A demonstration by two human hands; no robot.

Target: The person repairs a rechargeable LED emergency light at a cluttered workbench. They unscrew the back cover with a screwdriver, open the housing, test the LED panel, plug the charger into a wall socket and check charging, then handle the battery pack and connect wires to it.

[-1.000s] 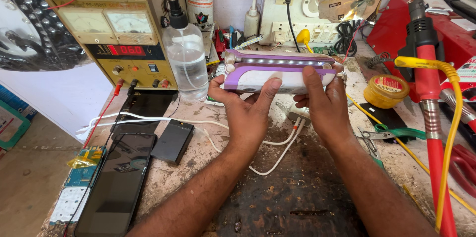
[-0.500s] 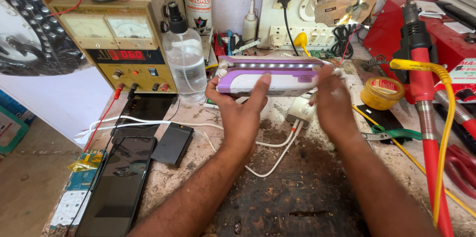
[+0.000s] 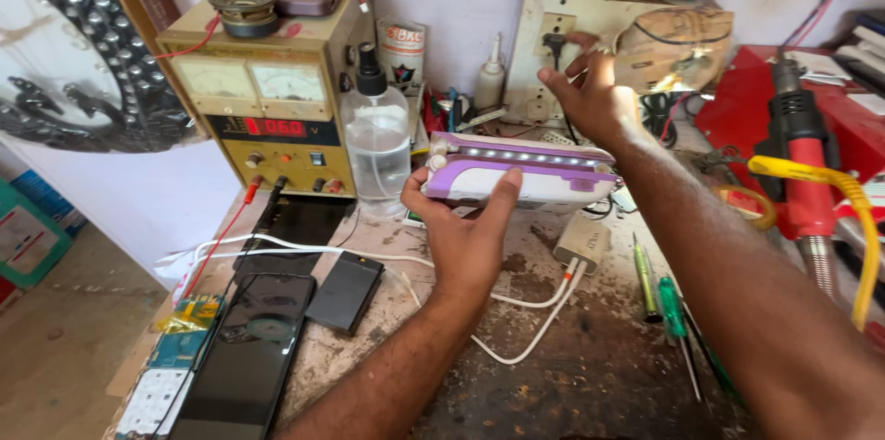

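Observation:
My left hand (image 3: 466,228) holds a purple and white rechargeable lamp (image 3: 530,173) from below, its strip of small lights lit and facing up. My right hand (image 3: 590,94) is raised away from the lamp, fingers apart, reaching to the black plug (image 3: 556,42) in the white socket board (image 3: 576,58) on the back wall. The fingertips are at the plug; I cannot tell whether they grip it.
A yellow bench power supply (image 3: 272,108) with a red display stands at the left, a clear spray bottle (image 3: 376,140) beside it. Phones (image 3: 249,352), a white charger with cables (image 3: 581,242), screwdrivers (image 3: 668,306) and a red hot-air tool (image 3: 802,168) with a yellow cord lie on the dirty bench.
My right hand let go of the lamp and rose to the wall socket plug. My left hand now holds the lamp alone, lifted nearer to me.

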